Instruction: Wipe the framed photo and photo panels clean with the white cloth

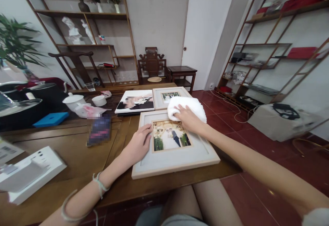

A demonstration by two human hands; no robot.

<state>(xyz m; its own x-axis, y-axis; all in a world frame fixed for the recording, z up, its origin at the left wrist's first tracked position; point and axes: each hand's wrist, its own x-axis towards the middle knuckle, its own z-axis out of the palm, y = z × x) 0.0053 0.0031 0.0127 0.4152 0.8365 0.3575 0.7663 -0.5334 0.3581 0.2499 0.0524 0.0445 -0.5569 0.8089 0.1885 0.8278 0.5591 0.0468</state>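
Observation:
A framed wedding photo (177,163) with a pale wood edge and white mount lies flat near the table's front right. My left hand (138,143) rests on its left side, fingers stretched out and holding nothing. In my right hand (187,118) is a folded white towel (189,106), pressed on the frame's upper right part. The towel hides that corner, and my right forearm crosses the frame's right side. Behind it lie a second pale frame (157,99), partly under the towel, and a photo panel (136,102) to its left.
On the wooden table (84,164) stand a white teapot (73,100), a white cup (99,100), a blue box (51,119) and a white box (38,174). A dark chair (152,63) and side table (182,70) stand beyond. Open shelving (259,44) lines the right wall.

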